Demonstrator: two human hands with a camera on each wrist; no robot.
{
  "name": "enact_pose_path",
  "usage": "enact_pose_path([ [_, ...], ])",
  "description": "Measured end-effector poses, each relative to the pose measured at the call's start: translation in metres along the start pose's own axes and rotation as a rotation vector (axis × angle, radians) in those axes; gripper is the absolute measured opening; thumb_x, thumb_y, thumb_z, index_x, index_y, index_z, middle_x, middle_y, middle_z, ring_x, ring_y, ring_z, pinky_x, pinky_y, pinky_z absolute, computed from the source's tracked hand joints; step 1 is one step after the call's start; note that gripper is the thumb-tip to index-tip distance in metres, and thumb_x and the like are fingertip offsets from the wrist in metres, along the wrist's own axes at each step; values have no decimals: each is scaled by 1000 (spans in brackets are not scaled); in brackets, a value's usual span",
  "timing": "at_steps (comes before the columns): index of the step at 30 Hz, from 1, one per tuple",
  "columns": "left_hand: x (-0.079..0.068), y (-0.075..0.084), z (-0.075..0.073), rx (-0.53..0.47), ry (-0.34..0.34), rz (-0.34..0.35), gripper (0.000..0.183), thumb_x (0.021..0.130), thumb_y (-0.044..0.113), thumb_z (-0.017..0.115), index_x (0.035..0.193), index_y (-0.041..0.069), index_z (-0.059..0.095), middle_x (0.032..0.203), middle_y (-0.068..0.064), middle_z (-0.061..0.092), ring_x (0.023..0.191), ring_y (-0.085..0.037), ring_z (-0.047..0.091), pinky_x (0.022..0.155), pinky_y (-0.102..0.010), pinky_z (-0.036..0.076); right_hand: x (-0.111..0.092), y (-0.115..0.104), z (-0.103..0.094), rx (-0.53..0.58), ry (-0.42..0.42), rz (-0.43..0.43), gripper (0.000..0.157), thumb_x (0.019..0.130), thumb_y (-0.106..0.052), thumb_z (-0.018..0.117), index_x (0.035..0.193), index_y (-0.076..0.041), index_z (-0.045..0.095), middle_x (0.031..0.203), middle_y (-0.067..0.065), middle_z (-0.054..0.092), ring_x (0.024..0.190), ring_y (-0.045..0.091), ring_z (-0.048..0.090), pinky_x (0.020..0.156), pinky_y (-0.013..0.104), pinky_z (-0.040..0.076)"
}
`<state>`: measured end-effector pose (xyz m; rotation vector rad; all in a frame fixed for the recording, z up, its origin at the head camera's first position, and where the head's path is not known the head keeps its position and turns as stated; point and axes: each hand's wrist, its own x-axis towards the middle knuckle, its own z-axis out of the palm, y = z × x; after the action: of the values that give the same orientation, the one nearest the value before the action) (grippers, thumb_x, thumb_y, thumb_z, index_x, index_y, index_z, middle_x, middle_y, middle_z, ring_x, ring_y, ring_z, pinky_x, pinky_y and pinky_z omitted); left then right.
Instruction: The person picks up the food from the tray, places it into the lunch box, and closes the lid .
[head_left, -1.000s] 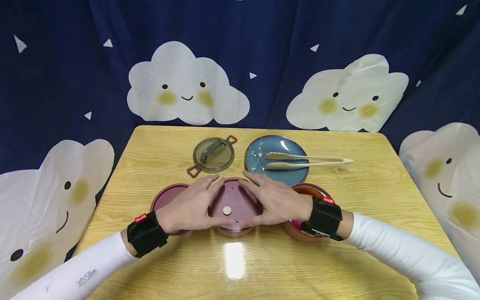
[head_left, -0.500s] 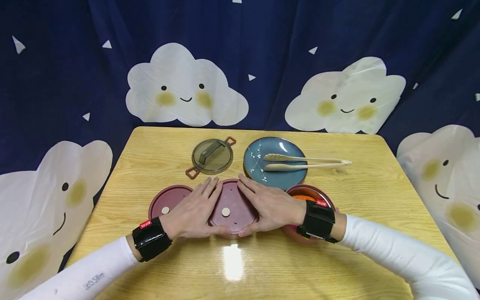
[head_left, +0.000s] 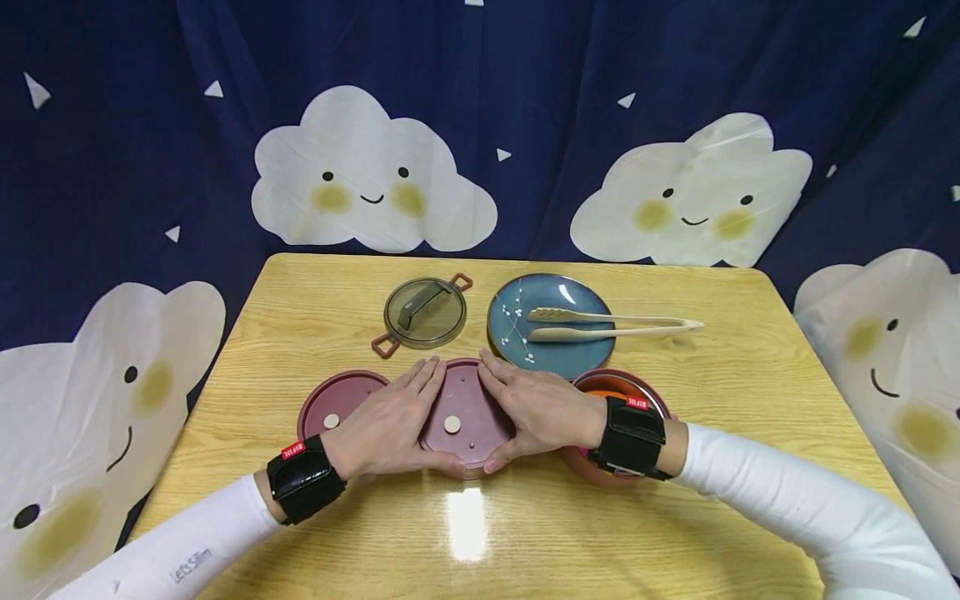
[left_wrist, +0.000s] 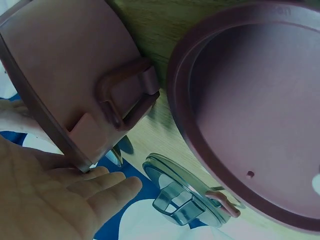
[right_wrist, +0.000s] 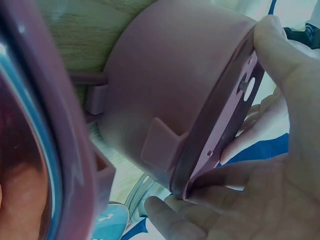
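Note:
A round mauve lidded pot [head_left: 467, 396] stands in the middle, between both hands. Its lid has a raised rim and a pale round button. My left hand [head_left: 393, 425] rests along the lid's left rim, fingers straight and thumb at the near edge. Opposite it, my right hand [head_left: 547, 412] touches the right rim in the same way. A folded loop handle [left_wrist: 117, 100] and a small tab show on the pot's side in the left wrist view. The right wrist view shows the pot wall [right_wrist: 150, 75] with the right fingers [right_wrist: 235, 200] along the lid edge.
A second mauve lid [head_left: 322, 404] is partly behind the left hand. Under the right wrist stands an uncovered pinkish pot [head_left: 600, 477] with orange contents. Farther back are a glass lid [head_left: 442, 325] with reddish loops and a blue plate [head_left: 555, 360] bearing beige tongs [head_left: 645, 331].
Both hands have straightened and settled closer along the lid's rim, and the left hand has come slightly nearer the body. In the last half second they have barely moved.

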<state>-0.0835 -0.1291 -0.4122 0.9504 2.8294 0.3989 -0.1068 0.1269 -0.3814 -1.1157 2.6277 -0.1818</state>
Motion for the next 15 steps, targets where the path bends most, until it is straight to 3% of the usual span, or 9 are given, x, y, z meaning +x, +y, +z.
enact_pose_path([
  [15,1,2,-2,-50,-29,-35,138,75,87,71,166,-3,21,172,-27,25,153,-41,43,118,-52,47,5,1,0,-15,-22,0,131,72,-74,85,161,7,33,170,29,29,155,36,42,119,47,48],
])
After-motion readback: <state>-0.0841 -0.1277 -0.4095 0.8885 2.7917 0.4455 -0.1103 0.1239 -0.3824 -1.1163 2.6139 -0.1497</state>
